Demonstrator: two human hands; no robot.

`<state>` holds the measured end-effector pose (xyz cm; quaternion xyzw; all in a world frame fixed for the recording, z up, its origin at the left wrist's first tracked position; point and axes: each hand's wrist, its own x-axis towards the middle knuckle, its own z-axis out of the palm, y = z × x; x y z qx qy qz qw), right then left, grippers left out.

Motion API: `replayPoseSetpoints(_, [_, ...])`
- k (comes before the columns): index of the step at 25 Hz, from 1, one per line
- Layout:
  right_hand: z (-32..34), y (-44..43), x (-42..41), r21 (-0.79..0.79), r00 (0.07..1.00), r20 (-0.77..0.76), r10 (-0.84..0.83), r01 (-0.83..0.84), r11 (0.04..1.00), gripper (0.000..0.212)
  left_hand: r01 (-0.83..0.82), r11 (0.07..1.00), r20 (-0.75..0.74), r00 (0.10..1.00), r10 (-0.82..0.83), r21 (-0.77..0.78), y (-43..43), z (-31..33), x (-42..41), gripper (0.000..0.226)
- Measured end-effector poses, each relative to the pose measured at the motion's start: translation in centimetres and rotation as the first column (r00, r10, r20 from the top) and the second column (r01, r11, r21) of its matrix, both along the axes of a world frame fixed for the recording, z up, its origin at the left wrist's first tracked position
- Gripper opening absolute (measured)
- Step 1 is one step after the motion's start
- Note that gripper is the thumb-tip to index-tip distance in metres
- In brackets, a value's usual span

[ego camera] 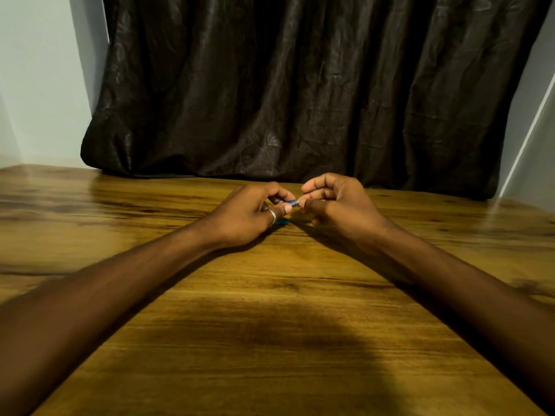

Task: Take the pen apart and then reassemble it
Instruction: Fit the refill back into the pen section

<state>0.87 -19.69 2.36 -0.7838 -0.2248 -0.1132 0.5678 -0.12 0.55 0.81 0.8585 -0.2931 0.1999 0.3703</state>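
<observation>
both hands (295, 207) pinching slim blue pen (291, 202)

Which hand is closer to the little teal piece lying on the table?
Left. The left hand sits right over the teal piece, which peeks out from under its thumb. The right hand is farther off to the other side, pinching the small blue pen part together with the left.

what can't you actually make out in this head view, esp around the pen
Head view only:
- Small blue pen piece: mostly hidden by the fingertips of the left hand and right hand; which part it is, too small to tell.
- Teal piece on the brown wooden table: largely covered by the left hand.
- Both forearms: cut off by the frame edges.
</observation>
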Motion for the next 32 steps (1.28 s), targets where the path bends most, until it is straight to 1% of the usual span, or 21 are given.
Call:
replayPoseSetpoints(9, [0.2, 0.3, 0.0, -0.032, 0.999, 0.045, 0.000, 0.002, 0.999, 0.025, -0.014, 1.000, 0.009, 1.000, 0.014, -0.003, 0.1, 0.1, -0.1, 0.016])
replayPoseSetpoints(13, [0.0, 0.1, -0.1, -0.066, 0.997, 0.075, -0.015, 0.020, 0.998, 0.026, 0.000, 0.999, -0.038, 0.999, -0.002, -0.047, 0.0, -0.1, 0.0, 0.017])
replayPoseSetpoints(17, [0.1, -0.3, -0.2, -0.083, 0.993, 0.119, -0.011, 0.021, 0.996, 0.025, 0.019, 0.996, -0.071, 0.997, -0.025, -0.083, 0.0, -0.1, 0.1, 0.026])
replayPoseSetpoints(23, [0.3, -0.3, -0.2, -0.091, 0.987, 0.162, 0.019, -0.005, 0.996, 0.026, 0.043, 0.993, -0.084, 0.995, -0.052, -0.108, 0.1, 0.0, 0.2, 0.032])
replayPoseSetpoints(26, [0.2, -0.3, -0.3, -0.123, 0.983, 0.184, 0.029, -0.006, 0.992, 0.028, 0.037, 0.994, -0.089, 0.995, -0.046, -0.106, 0.3, -0.1, 0.3, 0.034])
replayPoseSetpoints(29, [0.5, -0.5, 0.0, -0.143, 0.984, 0.176, 0.029, -0.003, 0.990, 0.027, 0.031, 0.994, -0.087, 0.995, -0.041, -0.106, 0.3, -0.2, 0.5, 0.028])
replayPoseSetpoints(30, [0.7, -0.8, 0.2, -0.137, 0.983, 0.183, 0.004, 0.021, 0.990, 0.025, 0.021, 0.994, -0.083, 0.996, -0.030, -0.107, 0.3, -0.2, 0.5, 0.026])
replayPoseSetpoints(31, [0.9, -1.2, 0.5, -0.156, 0.972, 0.229, -0.048, 0.085, 0.984, 0.022, 0.007, 0.994, -0.079, 0.997, -0.016, -0.107, 0.3, -0.1, 0.5, 0.025])
replayPoseSetpoints(32, [1.0, -1.7, 0.8, -0.214, 0.943, 0.313, -0.110, 0.183, 0.960, 0.019, -0.008, 0.994, -0.075, 0.997, 0.000, -0.105, 0.3, -0.1, 0.5, 0.026])
